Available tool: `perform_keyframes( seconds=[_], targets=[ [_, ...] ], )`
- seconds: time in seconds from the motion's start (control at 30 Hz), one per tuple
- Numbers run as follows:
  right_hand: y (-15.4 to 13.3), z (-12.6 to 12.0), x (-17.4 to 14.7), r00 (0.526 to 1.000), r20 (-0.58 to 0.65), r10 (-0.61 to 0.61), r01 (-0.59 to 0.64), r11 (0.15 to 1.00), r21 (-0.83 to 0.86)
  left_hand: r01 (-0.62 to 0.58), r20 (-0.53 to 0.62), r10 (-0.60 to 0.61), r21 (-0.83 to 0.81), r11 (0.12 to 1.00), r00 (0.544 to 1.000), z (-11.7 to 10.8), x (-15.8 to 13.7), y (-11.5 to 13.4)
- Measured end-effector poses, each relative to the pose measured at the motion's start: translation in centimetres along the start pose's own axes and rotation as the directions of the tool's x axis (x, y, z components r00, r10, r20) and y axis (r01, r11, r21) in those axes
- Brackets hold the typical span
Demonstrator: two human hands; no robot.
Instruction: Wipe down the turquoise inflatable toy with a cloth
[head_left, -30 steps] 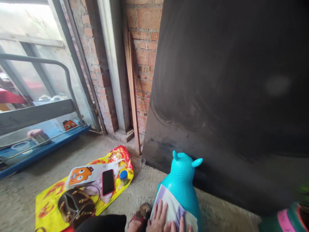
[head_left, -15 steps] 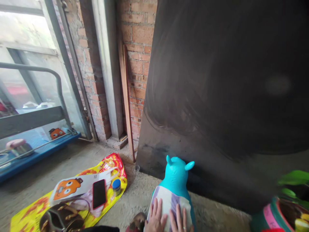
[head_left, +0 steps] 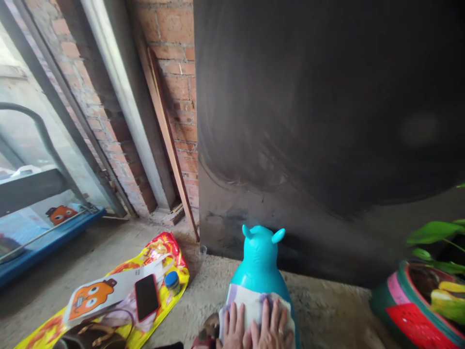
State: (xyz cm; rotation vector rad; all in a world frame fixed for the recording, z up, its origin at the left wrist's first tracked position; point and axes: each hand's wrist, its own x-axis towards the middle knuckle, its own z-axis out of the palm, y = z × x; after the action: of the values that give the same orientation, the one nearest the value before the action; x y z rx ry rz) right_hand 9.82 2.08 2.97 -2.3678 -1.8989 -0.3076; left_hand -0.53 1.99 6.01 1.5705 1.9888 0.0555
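A turquoise inflatable animal toy (head_left: 260,261) with two small horns stands on the concrete floor in front of me, facing a large dark board. A white and purple cloth (head_left: 250,303) lies over its back. My left hand (head_left: 233,330) and my right hand (head_left: 271,327) rest flat on the cloth side by side, fingers spread, pressing it onto the toy. Neither hand grips anything. The wrists are cut off by the bottom edge of the view.
A big dark board (head_left: 327,121) leans against a brick wall (head_left: 174,72). Left on the floor lies a yellow bag (head_left: 160,252) with a black phone (head_left: 146,296), a blue-capped jar (head_left: 172,281) and an orange cartoon card (head_left: 90,298). A painted plant pot (head_left: 407,310) stands at right.
The view has swung right and slightly down; the plant pot has come into view. Both hands have slid a little up the cloth and sit closer together on the toy's back.
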Motion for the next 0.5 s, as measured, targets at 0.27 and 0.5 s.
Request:
perform_keyframes(
  seconds=[0.27, 0.5],
  targets=[
    [-0.4, -3.9, 6.1, 0.972, 0.232, -0.044, 0.023, 0.995, 0.094, -0.056, 0.042, 0.057, -0.014, 0.998, 0.998, -2.6, 2.2, 2.1],
    [1.7, 1.3, -0.9, 0.993, 0.111, 0.038, -0.061, 0.973, 0.221, -0.125, -0.065, 0.129, 0.058, 0.99, 0.99, 0.0, -1.3, 0.1]
  ],
)
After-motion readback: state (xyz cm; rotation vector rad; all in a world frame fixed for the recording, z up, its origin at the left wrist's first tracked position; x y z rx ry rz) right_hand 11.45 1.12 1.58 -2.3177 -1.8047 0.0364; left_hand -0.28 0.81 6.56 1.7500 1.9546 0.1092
